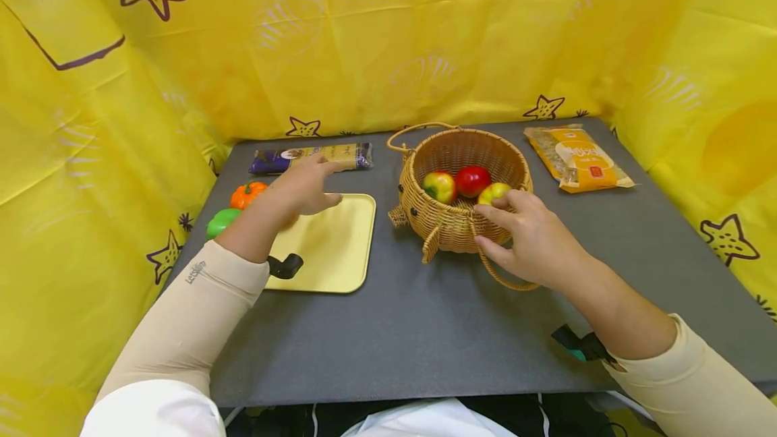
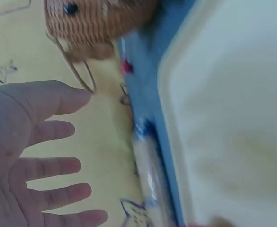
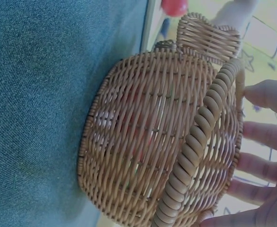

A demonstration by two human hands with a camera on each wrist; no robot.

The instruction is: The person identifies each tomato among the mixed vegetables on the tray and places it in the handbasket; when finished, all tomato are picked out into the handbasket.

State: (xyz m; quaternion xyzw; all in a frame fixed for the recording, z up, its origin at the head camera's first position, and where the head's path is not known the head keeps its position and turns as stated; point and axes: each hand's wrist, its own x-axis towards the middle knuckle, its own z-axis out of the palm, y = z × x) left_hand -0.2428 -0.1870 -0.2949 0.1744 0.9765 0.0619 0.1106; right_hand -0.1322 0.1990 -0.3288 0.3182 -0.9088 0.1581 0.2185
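Note:
My left hand (image 1: 306,186) hovers over the pale yellow tray (image 1: 355,275), its fingers spread and holding nothing. In the left wrist view, the fingers of that hand (image 2: 58,165) stand apart. A wicker basket (image 1: 452,231) with animal-like eyes and ears stands upright right of the tray. Inside it lie a red apple (image 1: 473,181), a red-and-yellow fruit (image 1: 440,187) and a yellow fruit (image 1: 494,193), partly hidden. My right hand (image 1: 534,238) is at the basket's near right rim, fingers extended. Its fingertips (image 3: 252,92) reach the rim beside the drooping handle (image 3: 195,137).
Behind the tray lies a purple-and-yellow packet (image 1: 279,162). An orange packet (image 1: 585,160) rests at the back right. Left of the tray are an orange bell pepper (image 1: 245,195) and a green one (image 1: 222,221), partly behind my left arm. Yellow patterned cloth (image 1: 376,66) walls the grey table (image 1: 413,342).

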